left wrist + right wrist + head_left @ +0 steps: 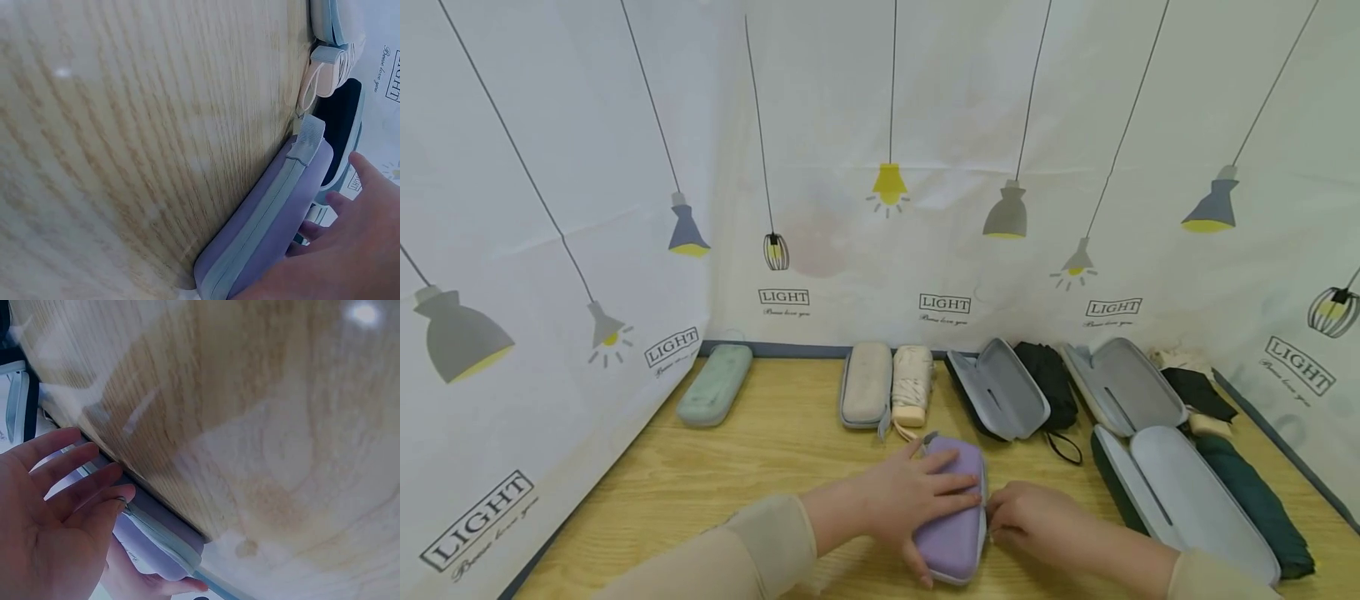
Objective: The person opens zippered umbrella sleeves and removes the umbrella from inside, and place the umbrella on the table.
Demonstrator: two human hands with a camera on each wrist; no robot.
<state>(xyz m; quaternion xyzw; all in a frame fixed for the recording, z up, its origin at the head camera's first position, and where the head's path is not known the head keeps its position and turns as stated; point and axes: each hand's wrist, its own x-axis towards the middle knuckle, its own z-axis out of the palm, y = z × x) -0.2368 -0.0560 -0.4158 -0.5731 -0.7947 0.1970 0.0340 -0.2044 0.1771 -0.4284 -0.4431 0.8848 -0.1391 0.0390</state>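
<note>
A purple zippered case (951,552) lies closed-lidded on the wooden table in front of me. My left hand (910,496) rests on its top with the fingers spread across the lid and the thumb at the near left edge. At the case's right side, my right hand (1033,515) pinches the small zipper pull (124,502), mostly covered by the thumb and forefinger. A pale zipper band (253,222) runs around the side of the case, and a grey fabric tab (309,139) sticks out at its far end.
Along the back stand a mint case (715,385), a beige case (867,387) and a cream folded umbrella (912,385). Toward the right lie open cases, one with a grey interior (1011,392), beside a black folded umbrella (1048,387) and a dark green one (1255,500).
</note>
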